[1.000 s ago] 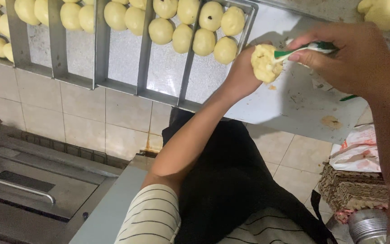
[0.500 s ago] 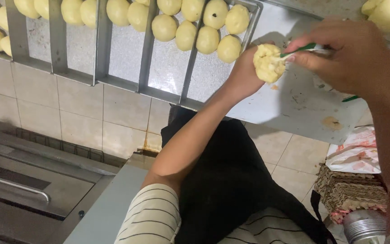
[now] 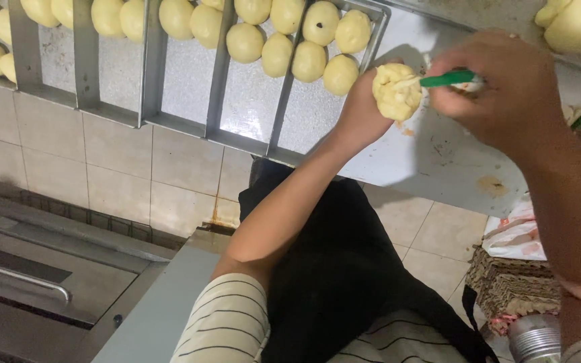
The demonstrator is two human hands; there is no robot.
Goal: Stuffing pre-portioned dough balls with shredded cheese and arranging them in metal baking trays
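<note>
Our left hand (image 3: 364, 111) cups a dough ball (image 3: 397, 91); right hand (image 3: 506, 94) grips green spatula (image 3: 448, 78), filling it (unsealed). Left of it, tray (image 3: 371, 30) holds finished balls (image 3: 290, 47).

The left hand (image 3: 361, 111) cupped a lump of pale yellow dough (image 3: 397, 92) above the flat metal worktable (image 3: 438, 151), and the right hand (image 3: 506, 91), just to its right, held a thin green plastic tool (image 3: 446, 79) whose tip touched the lump. To the left, round pale dough balls (image 3: 284, 50) sat in rows on a slatted metal tray (image 3: 216, 74). More dough pieces (image 3: 576, 23) lay at the far right. Below the table's edge lay the tiled floor (image 3: 102, 175), with a woven basket (image 3: 516, 286) at the lower right.
</note>
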